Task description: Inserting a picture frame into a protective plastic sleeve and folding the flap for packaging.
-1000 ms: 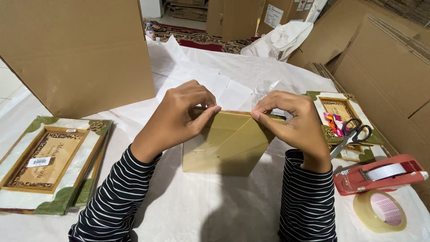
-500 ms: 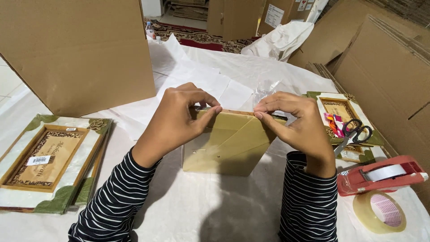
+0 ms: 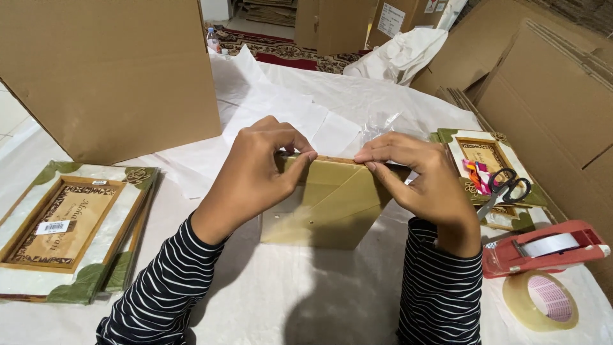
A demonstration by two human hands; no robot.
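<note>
The olive-gold frame back (image 3: 329,204) stands near the middle of the white-covered table (image 3: 306,300), tilted, its lower edge resting on the cover and its top edge raised toward the person. We note diagonal fold lines across its face. Our left hand (image 3: 258,176) is closed at the top edge, thumb and fingers pinching it near the left corner. Our right hand (image 3: 415,179) grips the same edge toward the right, fingertips pressed along it and thumb behind; both hands have hold of the frame back alone. Both forearms wear black-and-white striped sleeves (image 3: 163,287).

Behind the hands we record crumpled clear plastic film (image 3: 383,124) and loose white paper sheets (image 3: 281,108). To the right lies a decorated picture frame (image 3: 485,153) with green corners; scissors with black handles (image 3: 507,188) rest on it, beside a small multicoloured item we cannot identify. Nearer the right edge sit a red tape dispenser (image 3: 543,246) and, just in front of it, a roll of clear tape (image 3: 539,300). At the left lies a stack of similar frames (image 3: 70,230), the top one bearing a barcode sticker. Large cardboard boxes (image 3: 115,70) stand behind and to the right.
</note>
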